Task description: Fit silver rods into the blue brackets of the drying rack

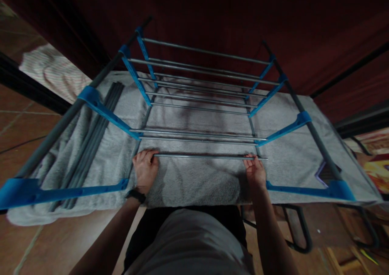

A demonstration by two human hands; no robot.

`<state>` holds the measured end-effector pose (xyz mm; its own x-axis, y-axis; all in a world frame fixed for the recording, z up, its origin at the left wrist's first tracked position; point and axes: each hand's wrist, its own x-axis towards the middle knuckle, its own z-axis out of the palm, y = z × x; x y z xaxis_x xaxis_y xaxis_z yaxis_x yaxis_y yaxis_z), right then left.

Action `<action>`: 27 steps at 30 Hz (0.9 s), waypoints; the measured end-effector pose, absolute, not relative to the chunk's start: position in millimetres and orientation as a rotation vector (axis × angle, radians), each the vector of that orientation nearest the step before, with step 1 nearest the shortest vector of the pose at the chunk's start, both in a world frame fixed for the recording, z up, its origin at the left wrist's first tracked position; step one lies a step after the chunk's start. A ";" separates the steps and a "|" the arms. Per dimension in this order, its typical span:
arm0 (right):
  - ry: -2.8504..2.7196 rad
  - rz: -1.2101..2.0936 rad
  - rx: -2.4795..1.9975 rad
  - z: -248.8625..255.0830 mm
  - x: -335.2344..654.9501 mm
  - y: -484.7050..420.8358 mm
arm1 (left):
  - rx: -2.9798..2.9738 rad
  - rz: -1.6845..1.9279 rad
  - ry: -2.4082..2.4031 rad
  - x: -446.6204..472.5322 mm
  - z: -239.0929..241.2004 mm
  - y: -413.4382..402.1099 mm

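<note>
A thin metal rod [197, 156] spans between my two hands, low over the grey cloth. My left hand [146, 169] is closed round its left end. My right hand [254, 169] pinches the rod near its right end, and the tip sticks out past the fingers. Around them stands a rack frame of grey tubes [322, 145] with blue plastic brackets [106, 117]. Several metal rods [209, 67] bridge the brackets further back. The nearest blue brackets, left [82, 192] and right [304, 190], have no rod between them.
A bundle of grey tubes [91, 145] lies on the cloth at the left. The grey cloth [197, 182] covers the surface under the rack. A dark red curtain-like backdrop [206, 15] rises behind. Black metal chair parts [299, 234] stand below right.
</note>
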<state>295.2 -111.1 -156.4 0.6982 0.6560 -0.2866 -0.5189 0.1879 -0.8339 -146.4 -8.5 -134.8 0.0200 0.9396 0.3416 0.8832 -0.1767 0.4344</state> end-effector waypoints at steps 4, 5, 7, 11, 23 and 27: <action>-0.154 0.820 -1.105 -156.1 294.3 -109.5 | 2.183 0.864 1.936 -147.2 -136.3 -7.9; -0.155 0.815 -1.105 -156.1 294.2 -109.1 | 2.178 0.865 1.936 -147.3 -136.5 -7.8; -0.152 0.807 -1.106 -156.0 294.1 -108.5 | 2.160 0.869 1.936 -147.5 -136.6 -7.4; -0.133 0.810 -1.106 -155.8 294.6 -108.2 | 2.116 0.898 1.921 -147.3 -135.9 -7.0; -0.111 0.827 -1.110 -154.9 294.8 -107.0 | 2.045 1.081 1.897 -148.6 -137.2 -5.9; -0.118 0.819 -1.096 -156.2 294.6 -106.5 | 2.014 1.096 1.912 -147.7 -134.9 -8.0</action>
